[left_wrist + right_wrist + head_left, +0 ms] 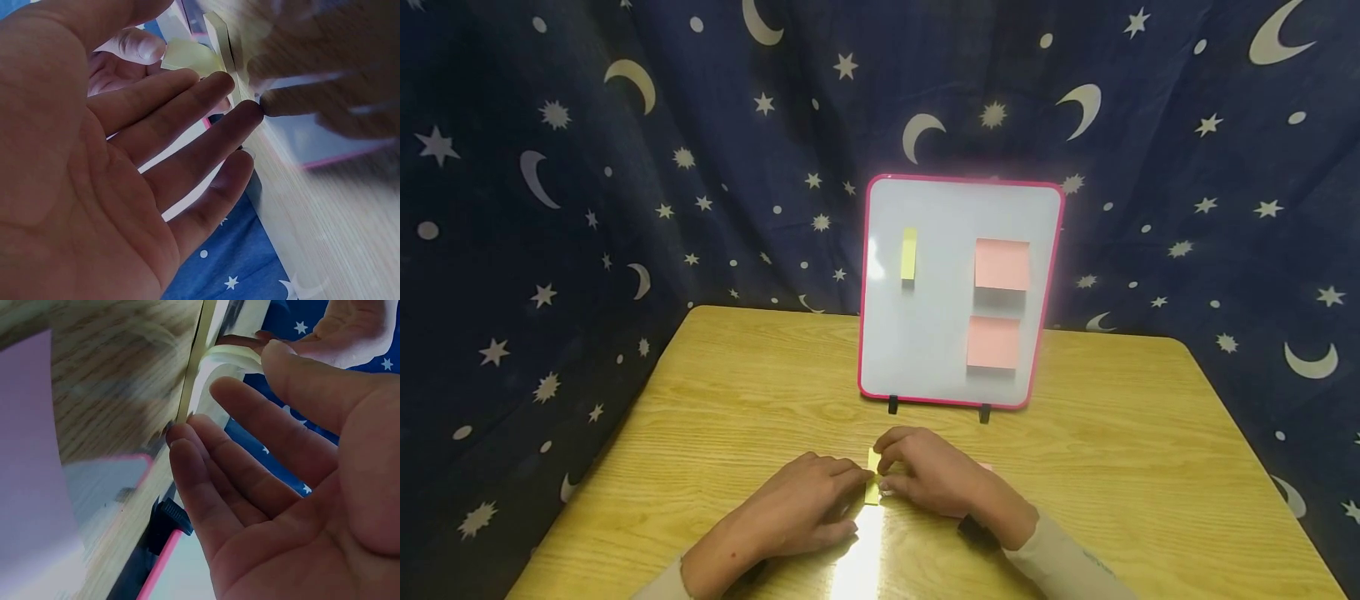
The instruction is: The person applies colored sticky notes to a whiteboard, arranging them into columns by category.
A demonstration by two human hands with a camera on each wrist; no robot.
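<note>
A narrow yellow sticky note pad (pixel 872 498) lies on the table between both hands. Its top sheet (pixel 232 352) is lifted and bends away from the pad in the right wrist view. My right hand (pixel 934 473) holds this sheet by its raised end, with the thumb against it; the exact grip of the other fingers is partly hidden. My left hand (pixel 801 510) lies at the pad's left side. Its fingers (pixel 200 140) are nearly straight, with the tips at the pad (pixel 219 39) and the tabletop.
Behind the hands stands a pink-framed whiteboard (pixel 943 333) on black feet. It bears a yellow strip (pixel 909 254) at left and two pink notes (pixel 1002 265) at right. More pink paper (pixel 28 469) lies by the right forearm. A star-patterned curtain (pixel 737 208) surrounds the wooden table (pixel 737 375).
</note>
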